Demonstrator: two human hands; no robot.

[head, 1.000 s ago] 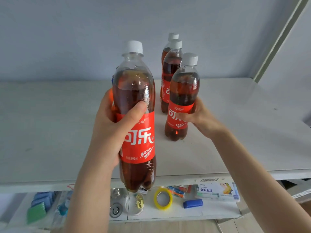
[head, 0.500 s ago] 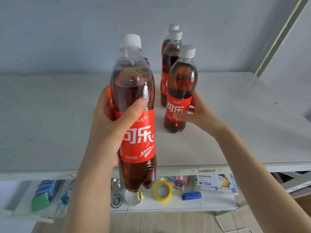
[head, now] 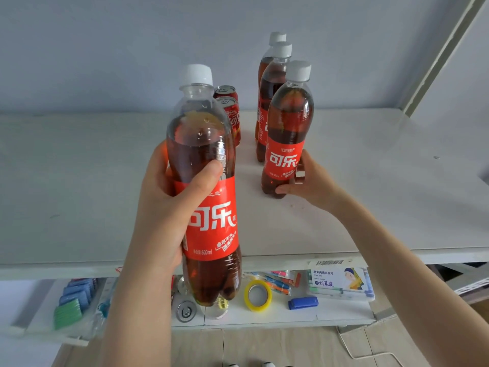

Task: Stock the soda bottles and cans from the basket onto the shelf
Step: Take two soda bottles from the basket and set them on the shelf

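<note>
My left hand [head: 169, 207] grips a cola bottle [head: 209, 234] with a red label and white cap, held upright in front of the white shelf's [head: 79, 181] front edge. My right hand [head: 308, 181] wraps the lower part of a second cola bottle [head: 287, 133], which stands on the shelf. Two more cola bottles [head: 271, 83] stand in a row behind it. Two red soda cans [head: 230, 109] stand one behind the other to their left, partly hidden by the held bottle. The basket is out of view.
A lower shelf [head: 291, 317] holds a yellow tape roll [head: 258, 295], a blue stapler-like item [head: 303, 303], a marker box [head: 340, 282], pens, blue and green packs [head: 71, 303] and a can top [head: 186, 311]. A grey wall backs the shelf; an upright post [head: 436, 54] stands right.
My right hand has slid lower on the standing bottle, near its base. The view has shifted, so the two cans now show behind the held bottle. My left hand keeps its bottle.
</note>
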